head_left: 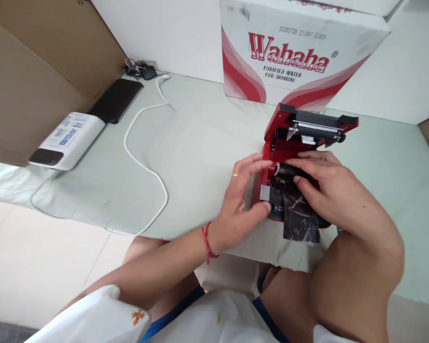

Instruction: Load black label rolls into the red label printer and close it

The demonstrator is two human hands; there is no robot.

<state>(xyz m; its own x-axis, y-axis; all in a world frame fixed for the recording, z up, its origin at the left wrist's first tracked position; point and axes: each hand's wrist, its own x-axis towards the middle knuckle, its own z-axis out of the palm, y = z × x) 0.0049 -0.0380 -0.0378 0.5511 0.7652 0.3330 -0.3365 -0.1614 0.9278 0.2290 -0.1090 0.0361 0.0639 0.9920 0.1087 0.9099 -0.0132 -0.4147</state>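
A red and black label printer sits near the table's front edge with its lid raised. My right hand is closed around a dark ribbon roll over the printer's open body. From the roll a loose strip of crinkled black ribbon film hangs down over the printer's front. My left hand is at the printer's left side, with thumb and fingers apart. Its fingertips are by the left end of the roll, and its thumb rests at the front left corner. The printer's inside is partly hidden by my right hand.
Behind the printer stands a white and red water carton. To the left lie a white power bank-like device, a black flat phone-like object, keys and a white cable. A brown cardboard panel borders the left.
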